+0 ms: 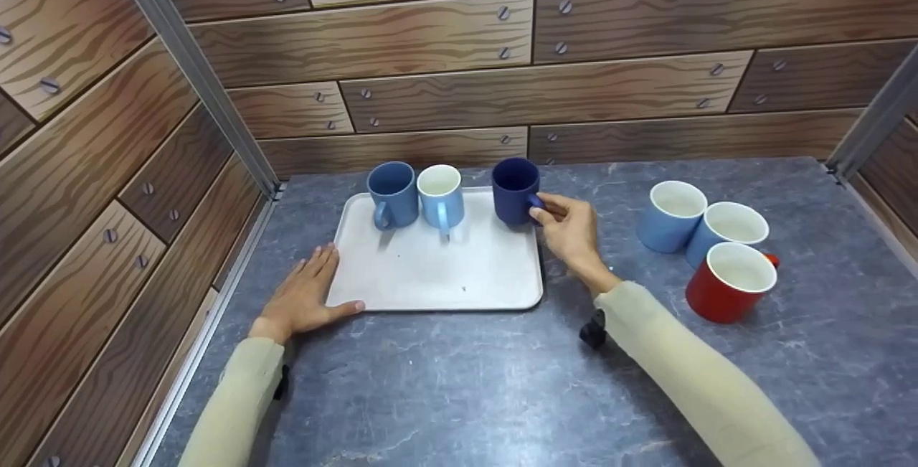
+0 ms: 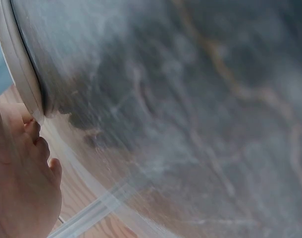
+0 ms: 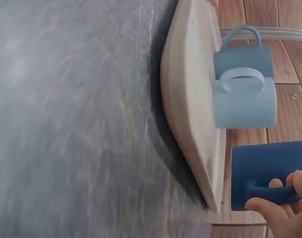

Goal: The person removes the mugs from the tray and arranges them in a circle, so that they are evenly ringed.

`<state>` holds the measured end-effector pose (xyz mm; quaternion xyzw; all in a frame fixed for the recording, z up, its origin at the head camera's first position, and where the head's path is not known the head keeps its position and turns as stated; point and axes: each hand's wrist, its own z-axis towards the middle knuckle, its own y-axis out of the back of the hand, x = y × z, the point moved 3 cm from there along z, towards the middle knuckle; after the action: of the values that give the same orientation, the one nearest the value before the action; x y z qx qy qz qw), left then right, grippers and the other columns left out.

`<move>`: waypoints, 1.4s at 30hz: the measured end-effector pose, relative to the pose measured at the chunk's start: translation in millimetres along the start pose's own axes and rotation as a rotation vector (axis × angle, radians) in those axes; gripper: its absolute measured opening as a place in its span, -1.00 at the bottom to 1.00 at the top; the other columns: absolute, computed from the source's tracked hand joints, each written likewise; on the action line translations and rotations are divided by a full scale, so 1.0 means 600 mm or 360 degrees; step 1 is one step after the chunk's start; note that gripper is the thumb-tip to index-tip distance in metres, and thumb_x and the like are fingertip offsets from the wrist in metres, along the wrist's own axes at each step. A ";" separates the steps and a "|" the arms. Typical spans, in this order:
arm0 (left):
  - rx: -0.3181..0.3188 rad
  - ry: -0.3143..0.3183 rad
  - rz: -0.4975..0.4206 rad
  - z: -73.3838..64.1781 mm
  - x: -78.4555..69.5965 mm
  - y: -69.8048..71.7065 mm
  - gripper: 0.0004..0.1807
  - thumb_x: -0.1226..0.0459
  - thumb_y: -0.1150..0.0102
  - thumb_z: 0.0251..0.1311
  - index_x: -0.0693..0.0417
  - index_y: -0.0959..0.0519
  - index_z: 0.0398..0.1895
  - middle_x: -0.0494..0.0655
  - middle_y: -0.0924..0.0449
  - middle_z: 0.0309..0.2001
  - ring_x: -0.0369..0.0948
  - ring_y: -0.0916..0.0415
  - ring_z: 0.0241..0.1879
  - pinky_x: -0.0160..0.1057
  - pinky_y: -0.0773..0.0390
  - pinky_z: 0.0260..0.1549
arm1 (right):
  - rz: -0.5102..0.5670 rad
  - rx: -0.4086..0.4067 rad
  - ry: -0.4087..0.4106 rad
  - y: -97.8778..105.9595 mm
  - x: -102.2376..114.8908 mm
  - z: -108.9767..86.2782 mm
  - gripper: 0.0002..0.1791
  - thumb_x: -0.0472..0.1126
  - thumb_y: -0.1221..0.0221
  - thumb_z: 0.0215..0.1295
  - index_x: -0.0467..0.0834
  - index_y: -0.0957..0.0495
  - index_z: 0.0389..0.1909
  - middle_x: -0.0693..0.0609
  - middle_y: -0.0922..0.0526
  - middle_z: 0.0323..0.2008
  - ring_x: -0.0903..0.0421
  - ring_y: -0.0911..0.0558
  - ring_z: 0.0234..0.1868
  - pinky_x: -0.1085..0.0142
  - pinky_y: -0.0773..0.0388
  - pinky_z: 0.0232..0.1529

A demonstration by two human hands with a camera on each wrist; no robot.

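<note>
My right hand (image 1: 571, 230) pinches the handle of a dark navy mug (image 1: 514, 191), which is upright at the back right corner of a white tray (image 1: 430, 273). In the right wrist view a narrow gap shows between the navy mug's base (image 3: 235, 178) and the tray. My left hand (image 1: 305, 295) rests at the tray's front left corner, fingers straight along the left edge, thumb at the front edge. A medium blue mug (image 1: 398, 194) and a light blue mug (image 1: 443, 198) stand side by side at the tray's back left, handles facing me.
Right of the tray, two light blue mugs with white insides, a farther one (image 1: 667, 219) and a nearer one (image 1: 728, 223), stand beside a red mug (image 1: 724, 288) on the grey table (image 1: 459, 388). Wood-patterned walls (image 1: 430, 36) enclose the back and sides.
</note>
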<state>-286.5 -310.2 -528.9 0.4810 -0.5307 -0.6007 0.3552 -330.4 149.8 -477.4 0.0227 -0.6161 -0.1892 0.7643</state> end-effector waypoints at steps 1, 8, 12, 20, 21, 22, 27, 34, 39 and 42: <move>0.0004 0.0002 -0.0002 0.000 0.001 0.000 0.36 -0.53 -0.14 0.18 0.26 0.01 0.72 0.20 0.07 0.73 0.18 0.13 0.72 0.23 0.06 0.68 | 0.0000 -0.0002 0.0004 0.006 0.001 -0.001 -0.63 -0.33 -0.40 0.39 -0.32 -0.73 0.17 -0.29 -0.79 0.07 -0.17 -0.80 0.10 0.53 -0.70 -0.07; 0.0011 0.0003 -0.0011 0.001 0.002 0.000 0.36 -0.52 -0.14 0.17 0.24 0.01 0.73 0.19 0.10 0.74 0.18 0.16 0.73 0.24 0.08 0.69 | 0.0007 -0.0034 0.0024 0.054 -0.004 -0.011 -0.63 -0.36 -0.41 0.37 -0.35 -0.72 0.16 -0.32 -0.77 0.07 -0.17 -0.79 0.11 0.59 -0.68 -0.07; 0.0008 -0.0006 -0.0008 0.002 0.000 -0.001 0.36 -0.53 -0.14 0.17 0.25 0.01 0.73 0.20 0.09 0.74 0.18 0.16 0.73 0.24 0.08 0.68 | 0.0018 -0.0074 0.0017 0.083 -0.014 -0.020 -0.63 -0.36 -0.44 0.34 -0.36 -0.73 0.14 -0.34 -0.77 0.05 0.08 -0.81 -0.01 0.66 -0.65 -0.14; 0.0025 0.0003 -0.0003 0.003 0.001 -0.002 0.37 -0.55 -0.12 0.17 0.25 0.02 0.73 0.20 0.10 0.74 0.17 0.17 0.73 0.24 0.08 0.69 | 0.0075 -0.0132 -0.0020 0.128 -0.030 -0.036 -0.61 -0.36 -0.46 0.32 -0.39 -0.72 0.13 -0.41 -0.74 0.04 0.59 -0.67 -0.26 0.67 -0.65 -0.21; 0.0024 0.0002 -0.0002 0.004 0.000 -0.001 0.37 -0.55 -0.12 0.17 0.25 0.01 0.73 0.20 0.10 0.74 0.17 0.17 0.73 0.24 0.08 0.68 | 0.0071 -0.0139 -0.0028 0.134 -0.032 -0.038 -0.61 -0.36 -0.46 0.32 -0.39 -0.72 0.14 -0.41 -0.74 0.05 0.61 -0.66 -0.27 0.67 -0.64 -0.22; 0.0022 0.0001 -0.0002 0.003 0.000 -0.002 0.37 -0.54 -0.12 0.17 0.25 0.01 0.72 0.21 0.09 0.74 0.17 0.17 0.73 0.24 0.08 0.68 | 0.0066 -0.0142 -0.0033 0.138 -0.034 -0.041 -0.60 -0.35 -0.46 0.32 -0.39 -0.72 0.14 -0.41 -0.74 0.05 0.62 -0.65 -0.28 0.68 -0.63 -0.23; 0.0006 -0.0004 -0.0013 0.001 -0.001 -0.002 0.36 -0.53 -0.13 0.17 0.26 -0.01 0.72 0.21 0.07 0.73 0.17 0.15 0.73 0.24 0.06 0.68 | 0.0043 -0.0179 -0.0050 0.157 -0.044 -0.053 -0.60 -0.35 -0.47 0.31 -0.39 -0.72 0.13 -0.41 -0.74 0.04 0.67 -0.65 -0.30 0.69 -0.61 -0.25; 0.0011 -0.0004 -0.0021 0.000 -0.002 -0.001 0.36 -0.53 -0.14 0.18 0.26 0.00 0.72 0.21 0.08 0.73 0.17 0.16 0.73 0.24 0.07 0.68 | -0.0012 -0.0272 -0.0082 0.172 -0.058 -0.061 -0.63 -0.39 -0.47 0.28 -0.37 -0.75 0.10 -0.38 -0.77 -0.02 0.69 -0.64 -0.33 0.69 -0.60 -0.29; 0.0005 0.0004 -0.0032 0.000 0.000 -0.002 0.36 -0.52 -0.15 0.17 0.26 0.00 0.72 0.21 0.08 0.73 0.19 0.15 0.73 0.26 0.08 0.68 | 0.0010 -0.0302 -0.0094 0.175 -0.060 -0.067 -0.63 -0.41 -0.47 0.26 -0.38 -0.75 0.09 -0.39 -0.77 -0.03 0.67 -0.66 -0.33 0.68 -0.61 -0.29; -0.0001 -0.0006 -0.0032 0.001 0.000 -0.001 0.35 -0.51 -0.16 0.18 0.27 0.00 0.72 0.22 0.08 0.73 0.19 0.15 0.72 0.26 0.07 0.68 | 0.0053 -0.0323 -0.0123 0.177 -0.061 -0.070 -0.62 -0.43 -0.46 0.26 -0.41 -0.74 0.09 -0.40 -0.76 -0.02 0.66 -0.67 -0.33 0.67 -0.64 -0.28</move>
<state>-287.0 -309.7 -529.6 0.4851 -0.5262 -0.6054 0.3482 -268.7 251.3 -493.1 -0.0722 -0.6231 -0.2386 0.7413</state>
